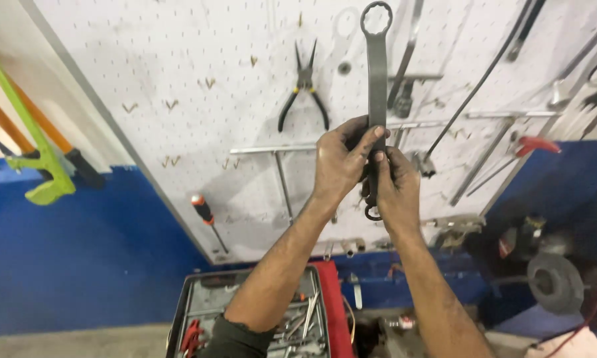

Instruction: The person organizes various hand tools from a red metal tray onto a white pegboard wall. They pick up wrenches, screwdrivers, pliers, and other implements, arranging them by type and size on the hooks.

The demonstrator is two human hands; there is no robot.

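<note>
White pegboard (179,79) fills the far wall above a blue band, hung with long-nosed pliers with black handles (304,93), an orange-and-black screwdriver (205,215) low to the left, and a red-handled tool (534,144) off to the right. Held up in front of the board is a long, dark grey steel double-ended ring spanner (377,73), upright, its upper ring high near the top of the board and its lower ring showing just beneath the hands. The left hand (340,162) wraps the lower shank, fingers curled tight around it with the thumb pressed on the flat face. The right hand (397,189) closes around the bottom end, fingers folded together on the metal. It looks heavy and quite rigid, top-heavy held this way, and probably greasy, so slippery; the flat shank is the sure place to grip. Near and below sits an open grey tray of hand tools (192,305).
</note>
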